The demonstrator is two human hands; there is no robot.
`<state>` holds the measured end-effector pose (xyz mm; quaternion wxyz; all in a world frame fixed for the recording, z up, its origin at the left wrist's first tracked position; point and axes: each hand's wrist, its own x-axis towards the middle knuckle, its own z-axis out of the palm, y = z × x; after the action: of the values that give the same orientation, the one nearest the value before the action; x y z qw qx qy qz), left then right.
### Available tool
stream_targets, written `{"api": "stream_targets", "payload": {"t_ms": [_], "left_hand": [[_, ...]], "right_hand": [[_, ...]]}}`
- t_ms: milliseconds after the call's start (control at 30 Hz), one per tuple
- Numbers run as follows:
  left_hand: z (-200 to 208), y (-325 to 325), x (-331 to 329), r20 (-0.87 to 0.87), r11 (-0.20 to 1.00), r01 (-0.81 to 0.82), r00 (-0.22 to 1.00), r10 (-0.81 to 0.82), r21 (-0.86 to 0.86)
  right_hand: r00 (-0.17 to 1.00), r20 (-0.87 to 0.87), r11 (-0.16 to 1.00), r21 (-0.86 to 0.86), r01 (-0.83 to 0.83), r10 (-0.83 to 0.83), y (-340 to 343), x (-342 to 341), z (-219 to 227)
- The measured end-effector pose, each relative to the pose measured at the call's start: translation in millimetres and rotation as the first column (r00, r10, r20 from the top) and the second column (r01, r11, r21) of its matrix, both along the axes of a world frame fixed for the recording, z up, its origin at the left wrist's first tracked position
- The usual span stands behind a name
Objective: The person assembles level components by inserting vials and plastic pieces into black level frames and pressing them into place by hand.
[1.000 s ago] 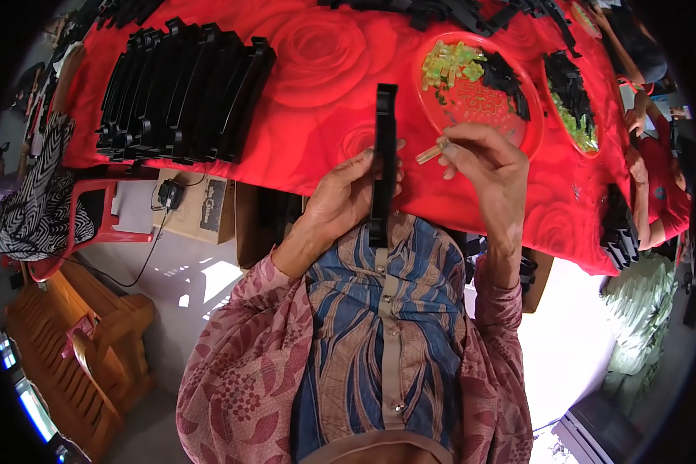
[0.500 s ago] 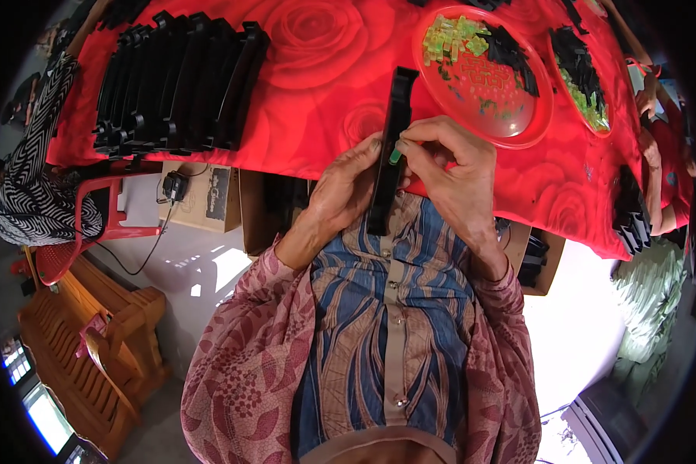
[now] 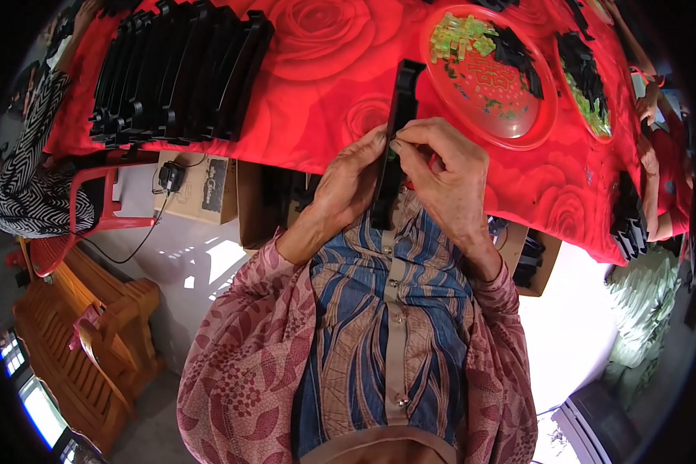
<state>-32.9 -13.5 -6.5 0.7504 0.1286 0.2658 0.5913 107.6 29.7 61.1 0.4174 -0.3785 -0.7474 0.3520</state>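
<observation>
My left hand [image 3: 346, 179] is closed round a long, narrow black plastic part [image 3: 403, 93] with raised ends, held nearly upright at the table's near edge. Thumb and forefinger of my right hand [image 3: 445, 162] are pinched against the part's middle. A sliver of a small green piece [image 3: 392, 155] shows by those fingertips; the rest of it is hidden. Beyond my right hand lies a round red tray [image 3: 545, 127] with clear yellow-green pieces [image 3: 458, 37] and short black strips [image 3: 518, 58] in it.
Many similar black parts [image 3: 179, 77] stand in a row at the left of the red rose-patterned cloth [image 3: 317, 85]. A second tray [image 3: 605, 133] lies at the right, near another person's arm [image 3: 648, 158]. Cardboard boxes [image 3: 195, 185] sit under the table. A red chair [image 3: 108, 209] is at the left.
My right fingertips have moved slightly left, onto the black part, and now cover most of the green piece. The left hand keeps its hold.
</observation>
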Motion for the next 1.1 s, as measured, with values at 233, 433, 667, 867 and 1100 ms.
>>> {"api": "stream_targets", "payload": {"t_ms": [233, 433, 667, 867, 1100], "left_hand": [[-2.8, 2.3, 2.7, 0.000, 0.999, -0.033, 0.999, 0.033, -0.007], [-5.3, 2.7, 3.1, 0.010, 0.998, -0.037, 0.999, 0.037, 0.043], [-1.1, 1.4, 3.4, 0.025, 1.000, -0.016, 1.000, 0.016, 0.015], [-8.0, -1.1, 5.1, -0.009, 0.999, -0.033, 0.999, 0.033, 0.013], [-7.5, -2.2, 6.3, 0.008, 0.998, -0.033, 0.999, 0.032, 0.054]], "right_hand": [[0.999, 0.052, 0.998, 0.059, 0.000, -0.003, -0.9, -3.1, -2.8], [0.984, 0.175, 0.972, 0.236, -0.019, -0.024, -3.7, -5.4, -3.7], [0.955, 0.256, 0.934, 0.353, 0.052, -0.150, -14.7, -5.8, -4.5], [0.947, 0.294, 0.936, 0.352, 0.020, -0.131, -16.7, -3.3, -7.4], [0.920, 0.332, 0.891, 0.452, 0.037, -0.206, -16.5, -5.8, -15.7]]}}
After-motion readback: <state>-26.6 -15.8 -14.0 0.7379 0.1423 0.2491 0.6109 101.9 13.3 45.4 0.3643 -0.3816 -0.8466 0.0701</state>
